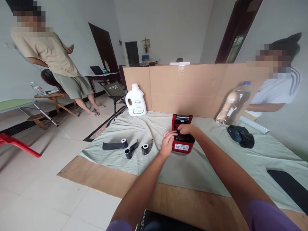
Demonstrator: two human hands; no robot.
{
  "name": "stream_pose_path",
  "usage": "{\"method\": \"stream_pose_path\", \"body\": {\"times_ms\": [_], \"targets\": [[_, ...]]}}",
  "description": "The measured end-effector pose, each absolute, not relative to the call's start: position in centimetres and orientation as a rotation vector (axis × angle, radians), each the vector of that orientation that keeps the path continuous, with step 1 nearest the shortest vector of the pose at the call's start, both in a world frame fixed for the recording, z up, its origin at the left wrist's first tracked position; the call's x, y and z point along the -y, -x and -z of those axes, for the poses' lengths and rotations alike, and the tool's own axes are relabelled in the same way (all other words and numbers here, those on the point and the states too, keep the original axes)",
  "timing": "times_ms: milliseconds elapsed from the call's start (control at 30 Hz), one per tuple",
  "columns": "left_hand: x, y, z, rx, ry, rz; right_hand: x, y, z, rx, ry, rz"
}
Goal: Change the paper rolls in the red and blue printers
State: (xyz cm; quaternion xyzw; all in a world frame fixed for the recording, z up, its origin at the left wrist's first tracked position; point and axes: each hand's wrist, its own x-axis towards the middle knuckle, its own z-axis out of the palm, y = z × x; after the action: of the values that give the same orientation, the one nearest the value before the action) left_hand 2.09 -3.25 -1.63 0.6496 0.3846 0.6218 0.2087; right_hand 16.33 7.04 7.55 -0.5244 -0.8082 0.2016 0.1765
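Observation:
A red and black printer-like device [183, 147] stands on the pale green cloth with its lid raised at the back. My left hand [167, 141] rests at the left edge of its opening, fingers stretched out over it. My right hand [185, 129] reaches into the opening from the right with its fingers bent down; what the fingertips hold, if anything, is hidden. Left of the device lie a black roll with a white core [145, 148], a small black roll [128, 154] with a loose tail, and an unrolled black strip [113, 146] with a white-cored roll at its end.
A white jug [136, 102] and a clear bottle [234, 104] stand before a cardboard panel [178, 89]. On the right lie a black device [240, 136], a white tube [255, 125] and a dark flat object [288, 187]. One person stands at the left, another is at the right.

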Motion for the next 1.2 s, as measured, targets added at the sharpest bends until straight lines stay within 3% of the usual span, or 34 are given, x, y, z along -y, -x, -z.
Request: {"method": "stream_pose_path", "body": {"times_ms": [200, 467, 633, 767, 933, 1200], "targets": [[3.4, -2.0, 1.3, -1.041, -1.789, -1.743, -7.3, -15.5, -8.1, 2.375, 1.673, -0.633], [3.2, -2.4, 1.9, -1.058, -1.601, -1.748, -4.3, -18.4, -13.2, 2.321, 1.402, -0.802], [2.9, -2.3, 2.2, -1.03, -1.599, -1.753, -2.1, -14.1, -15.1, 1.985, 1.248, -0.88], [2.5, -2.1, 2.5, -1.059, -1.632, -1.741, -1.2, -6.6, -12.8, 1.981, 1.166, -0.924], [1.8, -2.0, 3.0, -0.993, -1.675, -1.724, -1.9, 0.9, -7.7, 2.162, 1.245, -0.622], [1.5, -2.0, 3.1, -1.07, -1.628, -1.738, -2.6, 4.9, -5.1, 2.201, 1.439, -0.4]]}}
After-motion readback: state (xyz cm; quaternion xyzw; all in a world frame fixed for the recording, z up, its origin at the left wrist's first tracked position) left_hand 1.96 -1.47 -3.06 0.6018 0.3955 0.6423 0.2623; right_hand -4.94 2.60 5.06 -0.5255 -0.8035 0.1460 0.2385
